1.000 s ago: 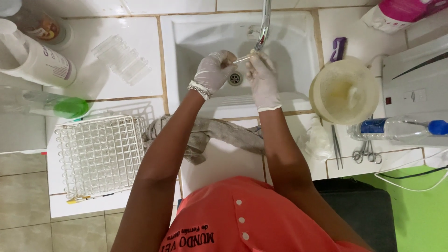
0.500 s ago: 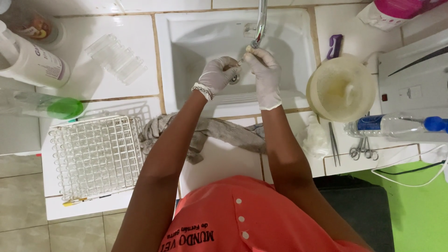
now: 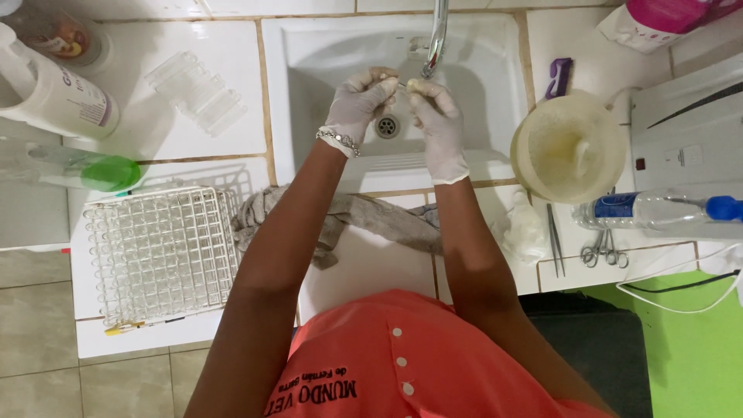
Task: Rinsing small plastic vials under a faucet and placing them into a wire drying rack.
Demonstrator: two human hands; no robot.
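**White gloves at work under the tap**

White latex covers both hands over the sink (image 3: 309, 93); the left hand (image 3: 357, 101) is closed, fingertips pinched on a thin metal tool (image 3: 398, 80) whose kind is too small to tell; the right hand (image 3: 437, 104) is closed too, pinching the tool's other end just below the tap (image 3: 436, 35); the tool sits between the two hands, above the drain (image 3: 387, 125), near the far wall of the basin; whether water is running cannot be told; by the look of it the step in hand is rinsing or rubbing the tool clean, and a next move would call for a firm pinch so the slim piece does not slip toward the drain; a grey cloth (image 3: 364, 217) lies on the near edge; a wire rack (image 3: 159, 251) stands to the left; a round yellowish tub (image 3: 569, 147), scissors (image 3: 600, 251) and a clear bottle (image 3: 658, 210) lie to the right
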